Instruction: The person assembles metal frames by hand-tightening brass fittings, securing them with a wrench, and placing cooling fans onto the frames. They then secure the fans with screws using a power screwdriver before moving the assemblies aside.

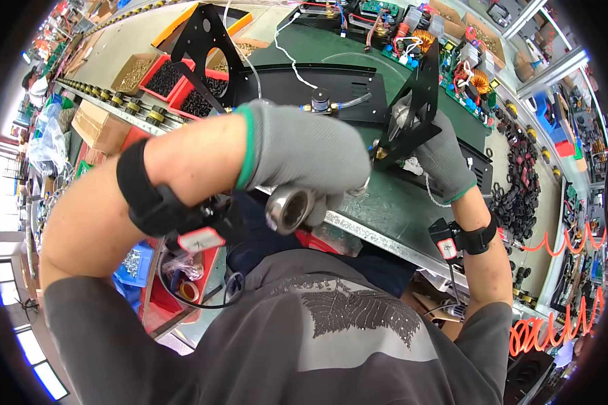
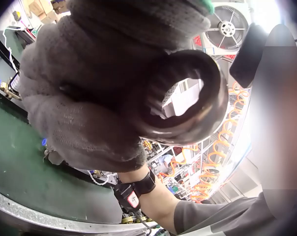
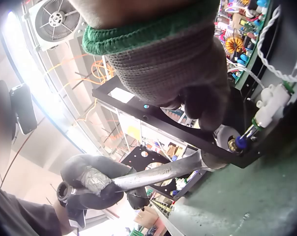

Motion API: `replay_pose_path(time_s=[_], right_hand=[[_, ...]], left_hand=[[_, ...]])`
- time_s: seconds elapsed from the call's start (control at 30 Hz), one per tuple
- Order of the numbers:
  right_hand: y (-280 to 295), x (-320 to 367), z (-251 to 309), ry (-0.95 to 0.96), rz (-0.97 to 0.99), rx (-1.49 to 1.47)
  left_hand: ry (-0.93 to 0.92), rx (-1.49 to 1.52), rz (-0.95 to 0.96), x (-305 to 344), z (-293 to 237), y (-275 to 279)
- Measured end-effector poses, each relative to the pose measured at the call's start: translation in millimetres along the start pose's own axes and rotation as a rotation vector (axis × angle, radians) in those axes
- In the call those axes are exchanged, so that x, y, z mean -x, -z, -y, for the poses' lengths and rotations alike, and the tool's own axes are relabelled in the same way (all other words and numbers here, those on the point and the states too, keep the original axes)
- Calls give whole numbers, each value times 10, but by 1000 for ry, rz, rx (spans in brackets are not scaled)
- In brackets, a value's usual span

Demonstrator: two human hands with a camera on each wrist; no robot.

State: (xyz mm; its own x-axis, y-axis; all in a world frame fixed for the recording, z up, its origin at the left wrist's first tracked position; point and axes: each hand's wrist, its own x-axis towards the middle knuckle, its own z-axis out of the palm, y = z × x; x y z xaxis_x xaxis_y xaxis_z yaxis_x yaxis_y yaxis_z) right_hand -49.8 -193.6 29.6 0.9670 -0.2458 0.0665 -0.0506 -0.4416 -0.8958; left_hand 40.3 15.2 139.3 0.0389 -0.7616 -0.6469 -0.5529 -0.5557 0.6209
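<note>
My gloved left hand grips a long steel wrench, whose ring end sticks out of the fist toward the body. Silvery tape wraps the shaft by the fingers. The wrench's far end lies at the lower corner of an upright black metal bracket. There, a brass fitting with a blue collar joins a white connector. My gloved right hand reaches in at the bracket's opening, fingers curled round a second, smaller wrench, mostly hidden by the glove; its end is right at the fitting.
On the green bench lies a black panel with a round valve and tubing. Another upright black bracket stands left. Red bins of black screws are beyond it. Circuit boards line the back right.
</note>
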Motion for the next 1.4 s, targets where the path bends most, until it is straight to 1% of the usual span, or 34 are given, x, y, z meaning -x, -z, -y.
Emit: replay_pose_path(time_s=[0.03, 0.07, 0.1, 0.17, 0.2, 0.23, 0.27, 0.37, 0.4, 0.43, 0.47, 0.5, 0.57, 0.6, 0.63, 0.7, 0.73, 0.83, 0.87, 0.9, 0.97, 1.0, 1.03, 1.07, 1.1, 1.13, 1.17, 1.2, 1.23, 1.3, 1.37, 1.4], right_hand=[[5, 2, -3, -3, 9, -30], [11, 1, -8, -5, 17, -61], [13, 1, -25, -1, 20, -58], [9, 1, -58, 196, -24, 115], [5, 2, -43, 198, -22, 115], [-3, 5, -19, 165, -21, 69], [-8, 10, 4, 131, -22, 23], [0, 34, 46, 108, -21, 22], [11, 30, 24, 108, -26, 21], [18, 15, -19, 157, -14, 41], [27, -2, -67, 207, -5, 61], [15, -16, -103, 204, -17, 60], [-32, -55, -186, 151, -36, -100], [-18, -103, -263, 77, -24, -50], [-21, -91, -221, 89, -51, -19], [-37, -108, -328, 210, -110, 70], [-59, -96, -269, 221, -142, 85], [-54, -102, -263, 194, -135, 95], [-80, -112, -264, 183, -145, 51], [-84, -137, -281, 170, -158, 49], [-94, -158, -311, 164, -141, 72], [-63, -134, -207, 141, -142, 176], [-53, -108, -144, 133, -146, 173], [-47, -96, -87, 29, -101, 107], [-48, -102, -55, -69, -56, 42], [-64, -154, -166, -67, -57, 42], [-88, -237, -381, -10, -75, 30], [-97, -256, -372, 48, -91, 19], [-88, -218, -361, 53, -88, 24], [-68, -141, -270, -1, -71, -138], [-62, -275, -581, 33, -54, -151], [-70, -280, -555, 114, -91, -72]], left_hand=[[-160, -244, 20, -8, -18, 61], [-126, -326, 15, -30, -62, 114], [-126, -325, 10, -87, -36, 165], [-186, -284, 112, -223, 46, 264], [-294, -610, 147, -168, -112, 377], [-292, -610, 146, -202, -127, 397], [-350, -644, 143, -243, -134, 411], [-524, -750, 139, -371, -147, 437], [-584, -786, 140, -403, -158, 442], [-644, -822, 141, -424, -177, 446], [-577, -839, 146, -320, -301, 402], [-483, -829, 150, -225, -428, 322], [-658, -852, 88, -368, -163, 76], [-580, -878, 76, -301, -223, -34], [-503, -901, 63, -233, -292, -187], [-312, -774, -55, -366, -153, -618], [-323, -781, -46, -361, -124, -766], [-52, -181, -324, -306, -54, -1102], [152, 41, -313, -337, -52, -1177], [147, 32, -298, -362, -30, -1238], [161, 54, -410, -425, 57, -1390], [160, 50, -401, -489, 138, -1494], [200, -34, -485, -565, 240, -1615], [241, -118, -573, -628, 332, -1724], [241, -120, -574, -678, 390, -1801], [234, -154, -638, -723, 420, -1857], [227, -188, -702, -743, 442, -1899], [203, -177, -730, -731, 437, -1909], [202, -173, -736, -699, 447, -1900], [123, -58, -712, -576, 472, -1820], [133, -36, -704, -347, 404, -1732], [141, -19, -685, -246, 390, -1699]])
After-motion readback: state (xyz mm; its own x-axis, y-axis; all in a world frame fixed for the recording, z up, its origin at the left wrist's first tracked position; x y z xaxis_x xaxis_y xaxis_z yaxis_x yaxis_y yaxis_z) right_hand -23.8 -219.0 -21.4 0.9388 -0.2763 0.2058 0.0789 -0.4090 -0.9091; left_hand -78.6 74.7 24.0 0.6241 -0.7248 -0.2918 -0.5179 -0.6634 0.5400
